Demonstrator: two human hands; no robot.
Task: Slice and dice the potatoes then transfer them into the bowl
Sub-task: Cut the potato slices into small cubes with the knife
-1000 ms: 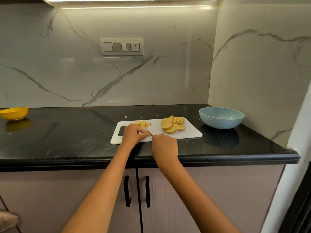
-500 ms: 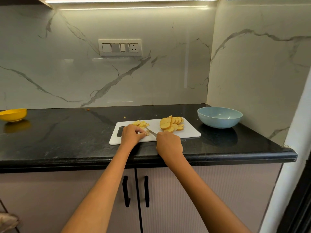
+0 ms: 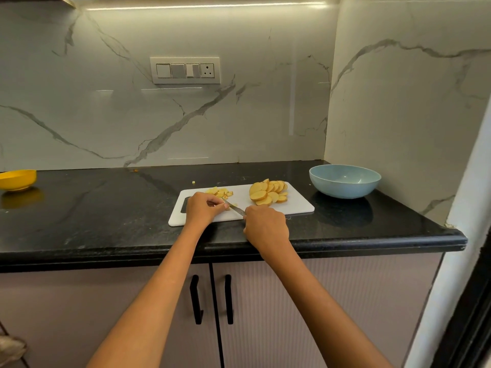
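A white cutting board [image 3: 297, 205] lies on the black counter. On its right half sits a heap of round potato slices [image 3: 268, 192]. A small pile of diced potato [image 3: 220, 192] lies at the board's back left. My right hand [image 3: 265, 225] grips a knife [image 3: 233, 207] whose blade points left and away toward my left hand [image 3: 203, 208]. The left hand's curled fingers pinch a potato piece at the blade, mostly hidden under them. The light blue bowl [image 3: 345, 180] stands right of the board and looks empty.
A yellow bowl [image 3: 17, 179] sits at the counter's far left. One stray potato bit [image 3: 194, 182] lies behind the board. Marble walls close the back and right side. The counter's front edge runs under my wrists, with cabinet doors below.
My right hand drew back toward the counter edge with the knife and shifted slightly right, so more blade shows. The left hand stays over the potato piece.
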